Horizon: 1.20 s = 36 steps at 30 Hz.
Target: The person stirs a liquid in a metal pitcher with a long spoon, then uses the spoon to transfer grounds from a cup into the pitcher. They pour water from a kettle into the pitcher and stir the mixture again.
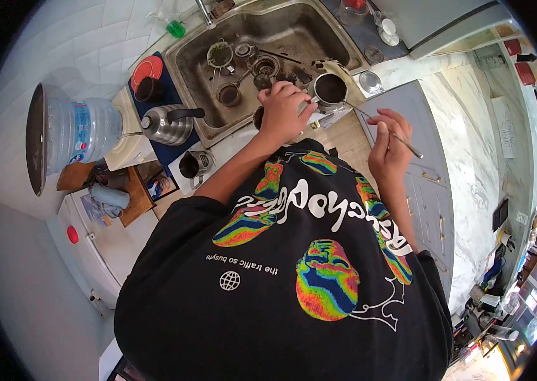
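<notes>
At the sink's front edge, my left hand (285,112) has its fingers closed at the handle of a metal mug (327,106). Dark contents fill part of the mug, whose mouth faces up toward me. My right hand (390,141) pinches a long thin metal spoon (413,149) by its handle. The spoon's far end reaches the mug's rim, and its tip is hidden. Just below my left hand, a small dark cup (258,117) is partly covered by it.
Strainers (220,55) and a small cup (229,95) lie in the stained sink (186,57). Left of it stand a gooseneck kettle (164,127), a metal pitcher (193,166) and a large water bottle (84,130). A round metal lid (370,81) rests on the right counter.
</notes>
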Available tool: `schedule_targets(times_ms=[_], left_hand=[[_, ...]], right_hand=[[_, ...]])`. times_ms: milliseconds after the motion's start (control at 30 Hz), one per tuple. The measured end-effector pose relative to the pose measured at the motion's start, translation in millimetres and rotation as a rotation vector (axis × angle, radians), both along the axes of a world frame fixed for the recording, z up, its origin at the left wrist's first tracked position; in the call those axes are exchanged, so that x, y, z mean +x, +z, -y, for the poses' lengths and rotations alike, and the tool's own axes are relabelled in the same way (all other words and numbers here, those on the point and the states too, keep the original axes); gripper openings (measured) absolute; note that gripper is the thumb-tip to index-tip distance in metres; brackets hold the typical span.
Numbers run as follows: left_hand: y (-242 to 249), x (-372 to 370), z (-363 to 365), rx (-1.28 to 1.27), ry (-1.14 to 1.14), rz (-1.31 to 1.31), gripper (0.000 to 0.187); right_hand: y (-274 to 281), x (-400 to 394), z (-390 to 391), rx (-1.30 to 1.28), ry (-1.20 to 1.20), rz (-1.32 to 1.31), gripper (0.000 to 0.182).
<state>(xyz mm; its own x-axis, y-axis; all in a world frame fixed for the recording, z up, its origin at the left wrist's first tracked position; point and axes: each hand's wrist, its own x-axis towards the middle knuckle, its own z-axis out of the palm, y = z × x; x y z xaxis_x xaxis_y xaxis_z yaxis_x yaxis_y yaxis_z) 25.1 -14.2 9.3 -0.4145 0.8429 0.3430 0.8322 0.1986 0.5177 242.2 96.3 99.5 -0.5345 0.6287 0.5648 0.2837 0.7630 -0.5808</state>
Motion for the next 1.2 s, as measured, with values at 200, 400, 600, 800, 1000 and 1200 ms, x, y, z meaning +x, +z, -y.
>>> schedule_targets(times_ms=[200,400,600,800,1000,1200], left_hand=[[1.4,-1.4,1.8,0.003,-0.014,0.024,0.025],[-2.5,-4.3,0.9,0.045,-0.022,0.021,0.020],[2.0,-7.1,1.7,0.011,-0.044,0.011,0.025],[-2.0,-8.4,-0.8,0.033,-0.040,0.021,0.021],[1.6,-10.0,1.5,0.013,-0.050,0.048,0.024],[1.1,-10.5,1.2,-0.007,-0.058,0.040,0.024]], right_hand=[[-3.7,-22.1,-0.5,0.007,-0.009,-0.006,0.008],[-3.4,-1.1,-4.3,0.013,-0.001,0.003,0.008],[-5.8,-19.6,1.9,0.032,0.054,0.013,0.009],[-4.1,-11.4,-8.6,0.040,-0.046,0.035,0.010],[4.5,-12.8,5.2,0.020,0.037,-0.013,0.010],[8.9,-23.1,-6.4,0.030,-0.029,0.020,0.010]])
